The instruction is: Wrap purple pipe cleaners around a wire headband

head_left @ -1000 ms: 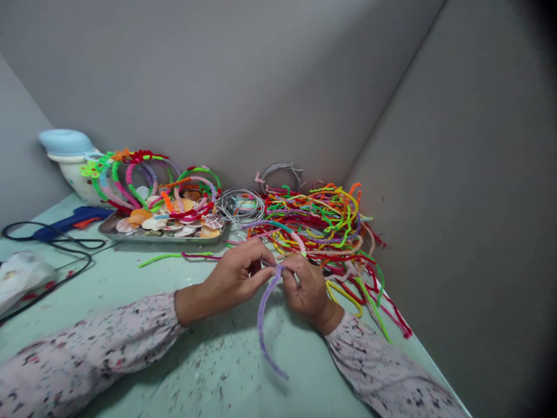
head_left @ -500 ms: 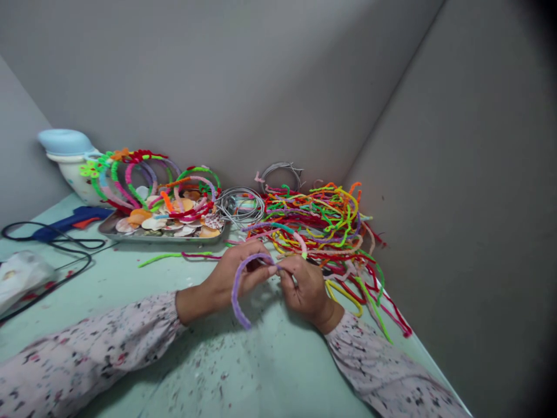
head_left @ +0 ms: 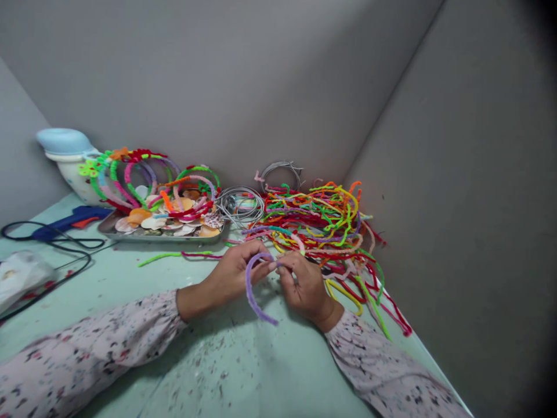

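A fuzzy purple pipe cleaner (head_left: 251,290) curls down in a loop below my fingers, its loose end pointing right. My left hand (head_left: 237,270) pinches it between thumb and forefinger. Right beside, my right hand (head_left: 302,284) is closed on the same pipe cleaner, fingertips almost touching those of the left. Behind my knuckles rises an arc wrapped in purple, teal, pink and green (head_left: 281,230); its lower end runs behind my right hand, and I cannot tell whether it is held.
A tangled heap of coloured pipe cleaners (head_left: 322,215) spreads at the back right. Coiled grey wire (head_left: 241,206) lies beside a metal tray (head_left: 161,237) of shells and wrapped headbands (head_left: 130,174). Left are a blue glue gun (head_left: 65,223), its black cord (head_left: 82,255) and a white-and-blue container (head_left: 72,159).
The hanging part of the purple pipe cleaner has swung to the right and its loop has tightened. Both hands stay nearly in place, still gripping.
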`<state>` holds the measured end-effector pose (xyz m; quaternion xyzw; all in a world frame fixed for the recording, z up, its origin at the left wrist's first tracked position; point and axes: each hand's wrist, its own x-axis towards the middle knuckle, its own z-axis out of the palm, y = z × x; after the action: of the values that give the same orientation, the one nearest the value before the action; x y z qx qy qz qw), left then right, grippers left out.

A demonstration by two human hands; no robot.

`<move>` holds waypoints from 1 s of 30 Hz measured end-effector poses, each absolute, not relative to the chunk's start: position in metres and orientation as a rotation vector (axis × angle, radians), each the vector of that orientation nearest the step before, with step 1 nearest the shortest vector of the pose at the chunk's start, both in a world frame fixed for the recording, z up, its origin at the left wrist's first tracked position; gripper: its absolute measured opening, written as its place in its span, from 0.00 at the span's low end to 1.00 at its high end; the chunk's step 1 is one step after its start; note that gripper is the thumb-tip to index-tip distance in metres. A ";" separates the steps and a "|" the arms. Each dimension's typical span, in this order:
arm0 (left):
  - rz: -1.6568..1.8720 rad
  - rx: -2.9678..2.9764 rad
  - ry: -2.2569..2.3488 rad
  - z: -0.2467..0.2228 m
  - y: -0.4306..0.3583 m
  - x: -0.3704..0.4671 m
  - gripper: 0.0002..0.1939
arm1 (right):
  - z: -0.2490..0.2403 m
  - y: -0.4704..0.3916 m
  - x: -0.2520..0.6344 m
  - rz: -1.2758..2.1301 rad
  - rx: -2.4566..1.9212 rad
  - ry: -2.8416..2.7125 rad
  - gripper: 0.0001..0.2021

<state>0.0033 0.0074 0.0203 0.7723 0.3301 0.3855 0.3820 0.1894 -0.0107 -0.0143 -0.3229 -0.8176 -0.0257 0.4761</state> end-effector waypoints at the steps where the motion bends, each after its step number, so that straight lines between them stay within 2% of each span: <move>1: 0.980 1.974 0.838 0.020 0.008 0.003 0.10 | -0.014 -0.011 0.190 -0.052 -0.788 -2.001 0.08; 20: 0.846 1.530 0.890 0.022 0.009 0.008 0.06 | -0.019 -0.012 0.190 -0.190 -0.797 -2.097 0.04; 30: 0.904 1.684 0.920 0.018 0.010 0.009 0.09 | -0.020 -0.009 0.189 -0.145 -0.833 -2.046 0.05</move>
<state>0.0089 0.0097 0.0177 0.6928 0.3787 0.3717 0.4884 0.1893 -0.0093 -0.0197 -0.3366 -0.8265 -0.0585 0.4473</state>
